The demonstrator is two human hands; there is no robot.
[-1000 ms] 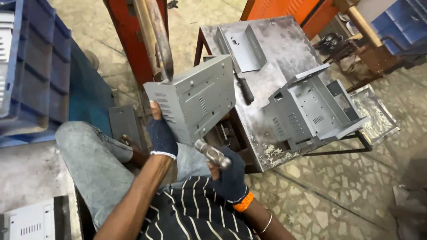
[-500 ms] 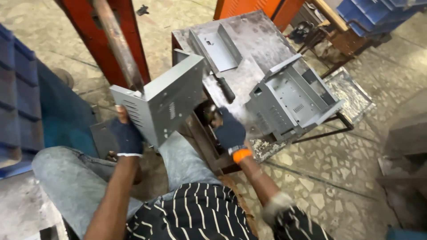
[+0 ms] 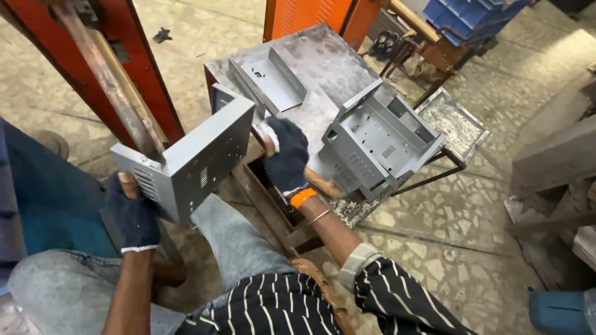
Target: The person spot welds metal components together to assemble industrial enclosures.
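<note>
Grey sheet-metal box cover with vent slots (image 3: 189,162) is sitting tilted in front of me, long axis running from lower left up to upper right, slotted end panel facing down-left toward my knee, far end reaching up to the corner of the scuffed grey steel worktable (image 3: 323,68). I'm gripping its lower left end with my left hand (image 3: 133,217) in a dark glove, fingers curled under the edge, thumb up on the slotted face. My right hand (image 3: 285,158), also gloved, is closing around a wooden-handled tool (image 3: 320,183) just beside the cover's right end, near a small white scrap; tool head is hidden. An open grey metal chassis (image 3: 379,142) is lying on the table's right side. Compared with half a second ago, my right hand is further up onto the table edge and the cover is sitting lower and more to the left.
</note>
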